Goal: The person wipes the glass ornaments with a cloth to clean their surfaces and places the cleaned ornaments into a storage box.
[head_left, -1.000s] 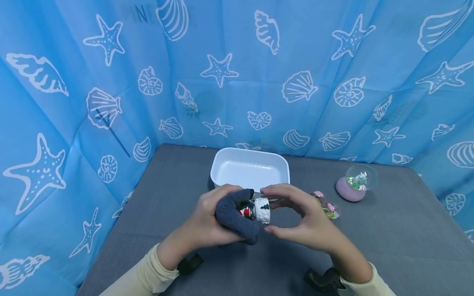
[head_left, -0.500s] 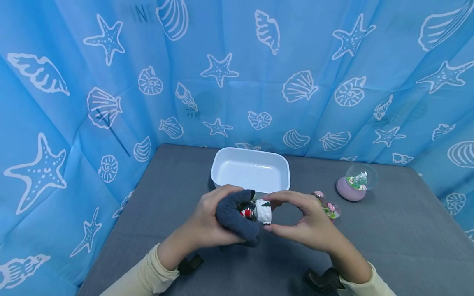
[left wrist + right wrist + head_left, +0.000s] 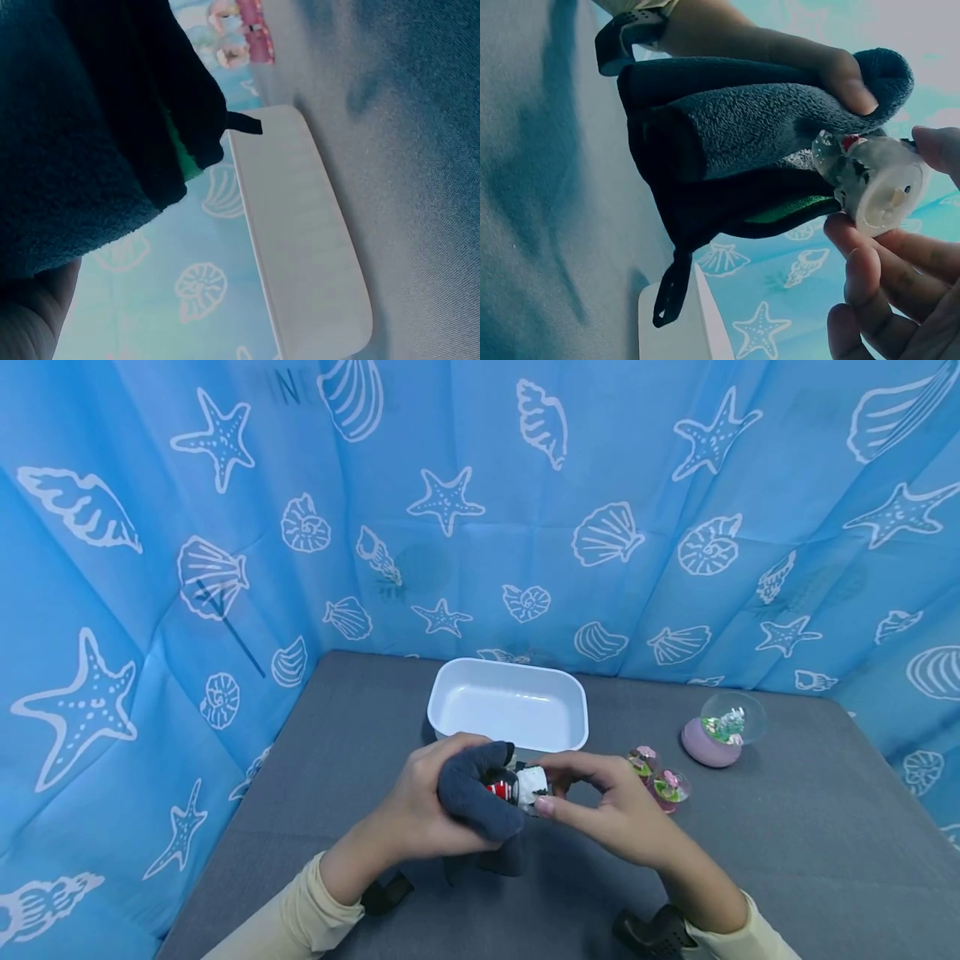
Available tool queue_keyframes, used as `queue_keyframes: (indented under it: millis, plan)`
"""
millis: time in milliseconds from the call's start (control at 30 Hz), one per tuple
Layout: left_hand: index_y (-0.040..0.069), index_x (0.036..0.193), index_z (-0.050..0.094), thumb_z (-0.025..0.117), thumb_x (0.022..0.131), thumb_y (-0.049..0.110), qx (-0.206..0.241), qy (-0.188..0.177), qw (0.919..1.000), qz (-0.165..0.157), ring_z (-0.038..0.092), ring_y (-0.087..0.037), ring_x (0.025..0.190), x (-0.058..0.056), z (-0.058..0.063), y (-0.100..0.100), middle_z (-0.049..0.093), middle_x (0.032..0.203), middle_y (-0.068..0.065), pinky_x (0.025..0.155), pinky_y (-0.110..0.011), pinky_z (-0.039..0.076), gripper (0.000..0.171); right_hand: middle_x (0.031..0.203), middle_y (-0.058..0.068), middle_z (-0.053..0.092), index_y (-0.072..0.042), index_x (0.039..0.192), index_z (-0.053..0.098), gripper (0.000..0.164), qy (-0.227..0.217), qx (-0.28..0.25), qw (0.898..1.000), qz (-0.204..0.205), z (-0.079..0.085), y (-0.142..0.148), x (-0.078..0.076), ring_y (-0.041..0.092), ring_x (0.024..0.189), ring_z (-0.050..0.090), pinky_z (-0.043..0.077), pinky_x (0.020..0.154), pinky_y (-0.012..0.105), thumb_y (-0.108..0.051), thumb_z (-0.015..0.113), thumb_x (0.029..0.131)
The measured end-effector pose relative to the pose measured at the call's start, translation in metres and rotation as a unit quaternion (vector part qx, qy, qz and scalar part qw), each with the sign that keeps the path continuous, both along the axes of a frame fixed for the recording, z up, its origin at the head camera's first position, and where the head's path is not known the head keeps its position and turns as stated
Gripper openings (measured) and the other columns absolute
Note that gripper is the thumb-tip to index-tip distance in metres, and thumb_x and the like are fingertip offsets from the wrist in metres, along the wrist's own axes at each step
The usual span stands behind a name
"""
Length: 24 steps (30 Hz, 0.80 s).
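Observation:
My left hand [image 3: 431, 806] grips a folded dark grey cloth [image 3: 476, 793] wrapped round the glass of a small snow globe [image 3: 531, 783]. Red and white show inside the glass. The globe lies on its side, with its white base facing right. Thumb and fingers of my right hand [image 3: 615, 802] pinch that base. In the right wrist view the underside of the base [image 3: 891, 196] faces the camera, and a black-edged fold of the cloth [image 3: 750, 124] hangs below with a loop. The cloth [image 3: 67, 142] covers much of the left wrist view.
A white rectangular tub [image 3: 582, 714] stands behind the hands on the grey table [image 3: 360, 727]. To the right are two small pink-based globes [image 3: 670, 787] and a larger globe on a lilac base [image 3: 708, 746]. A blue shell-print curtain [image 3: 480, 568] hangs behind.
My right hand's fingers have closed in from beside the base to pinch it, and the base has turned. The cloth's lower fold hangs lower. My left hand stays nearly still.

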<state>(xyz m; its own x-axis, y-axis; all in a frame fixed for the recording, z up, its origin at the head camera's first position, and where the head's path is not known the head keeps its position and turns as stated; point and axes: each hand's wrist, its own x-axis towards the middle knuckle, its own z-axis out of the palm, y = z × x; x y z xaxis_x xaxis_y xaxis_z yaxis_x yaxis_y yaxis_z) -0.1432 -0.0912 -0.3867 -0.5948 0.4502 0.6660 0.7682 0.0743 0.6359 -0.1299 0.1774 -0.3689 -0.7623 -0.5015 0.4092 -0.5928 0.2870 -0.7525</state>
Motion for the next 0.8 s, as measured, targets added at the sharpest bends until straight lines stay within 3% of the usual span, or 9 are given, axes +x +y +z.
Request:
queue_keyframes:
  millis: [233,467,667,800]
  plan:
    - [0.008,0.132,0.063,0.098,0.069,0.016,0.008,0.004,0.9999,0.013,0.072,-0.018,0.103,-0.0014,-0.0006,-0.0007,0.073,0.118,-0.008,0.092,-0.036,0.062,0.073,0.1,0.0,0.07,-0.012,0.144,0.062,0.058,-0.024,-0.03,0.999,0.01,-0.0012,-0.0016,0.0014,0.013,0.085,0.067,0.058,0.076,0.031,0.003,0.079,0.09]
    - [0.005,0.131,0.064,0.097,0.069,0.014,0.023,0.028,0.9992,0.018,0.073,-0.02,0.101,-0.0034,-0.001,-0.002,0.074,0.117,-0.01,0.092,-0.036,0.062,0.071,0.136,0.008,0.068,-0.007,0.143,0.061,0.072,0.003,-0.047,0.998,0.048,0.0017,0.0022,0.0013,0.016,0.108,0.071,0.062,0.09,0.03,0.006,0.09,0.078]
    - [0.005,0.132,0.063,0.095,0.072,0.016,0.015,0.035,0.9991,0.018,0.073,-0.019,0.1,-0.0024,-0.0011,-0.0022,0.073,0.117,-0.011,0.09,-0.035,0.063,0.069,0.125,0.01,0.07,-0.006,0.131,0.068,0.064,0.074,-0.067,0.993,0.062,-0.0022,-0.0015,-0.0009,0.012,0.106,0.07,0.063,0.085,0.029,0.01,0.091,0.073]
    - [0.006,0.133,0.062,0.095,0.072,0.014,0.007,0.027,0.9995,0.017,0.072,-0.019,0.102,-0.0013,-0.0007,-0.0026,0.073,0.118,-0.01,0.091,-0.035,0.062,0.07,0.121,0.006,0.074,-0.01,0.129,0.071,0.06,0.075,-0.04,0.996,0.037,-0.0019,-0.0007,-0.0008,0.011,0.101,0.071,0.063,0.083,0.03,0.006,0.092,0.075]
